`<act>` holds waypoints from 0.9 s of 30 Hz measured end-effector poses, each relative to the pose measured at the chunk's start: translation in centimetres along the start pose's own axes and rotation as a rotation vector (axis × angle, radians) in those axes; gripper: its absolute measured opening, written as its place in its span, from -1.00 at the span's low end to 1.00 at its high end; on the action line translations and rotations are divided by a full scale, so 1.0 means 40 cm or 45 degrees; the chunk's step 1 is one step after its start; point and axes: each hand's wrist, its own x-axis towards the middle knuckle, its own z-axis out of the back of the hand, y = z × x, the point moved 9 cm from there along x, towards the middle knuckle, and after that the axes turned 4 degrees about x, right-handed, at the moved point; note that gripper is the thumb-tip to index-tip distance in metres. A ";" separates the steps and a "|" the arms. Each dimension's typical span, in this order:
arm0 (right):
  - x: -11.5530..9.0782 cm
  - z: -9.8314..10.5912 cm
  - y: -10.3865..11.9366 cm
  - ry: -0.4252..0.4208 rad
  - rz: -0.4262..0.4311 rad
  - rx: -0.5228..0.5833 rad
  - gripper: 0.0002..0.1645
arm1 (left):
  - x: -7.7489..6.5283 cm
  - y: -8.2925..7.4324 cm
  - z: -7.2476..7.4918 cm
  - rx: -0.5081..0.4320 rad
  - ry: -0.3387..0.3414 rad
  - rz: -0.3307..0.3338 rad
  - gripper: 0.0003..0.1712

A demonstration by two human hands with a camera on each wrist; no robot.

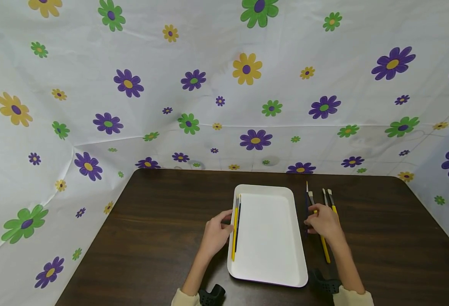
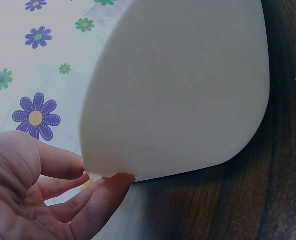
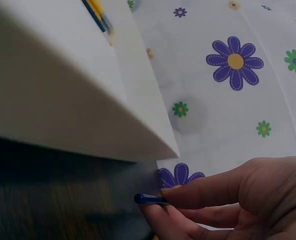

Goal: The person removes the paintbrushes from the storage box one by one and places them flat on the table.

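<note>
A white rectangular tray (image 1: 268, 238) lies on the table. My left hand (image 1: 217, 231) holds its left rim, and in the left wrist view the thumb and fingertips (image 2: 120, 182) meet at the tray's edge (image 2: 188, 169). Inside the tray, along that side, are a yellow-handled paintbrush (image 1: 234, 238) and a dark-handled paintbrush (image 1: 238, 225). To the right of the tray, my right hand (image 1: 325, 222) pinches a slim dark blue paintbrush (image 1: 306, 197); its rounded handle end (image 3: 149, 199) shows between thumb and fingers. A flat yellow-handled paintbrush (image 1: 325, 250) passes beneath this hand.
Two more paintbrushes, one with a pale tip (image 1: 324, 196) and one with a yellow handle (image 1: 334, 208), lie just beyond the right hand. The dark wooden table (image 1: 163, 212) meets a white flowered cloth (image 1: 209, 114) at its back and sides.
</note>
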 end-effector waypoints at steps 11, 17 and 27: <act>0.014 -0.004 -0.038 0.096 -0.122 -0.123 -0.46 | 0.001 0.003 -0.001 -0.016 0.020 -0.009 -0.52; 0.015 -0.008 -0.051 0.126 -0.162 -0.146 -0.45 | 0.002 0.002 -0.002 -0.014 0.025 -0.003 -0.50; 0.009 -0.016 -0.046 0.159 -0.136 -0.188 -0.69 | 0.001 0.003 -0.003 -0.027 0.023 -0.003 -0.51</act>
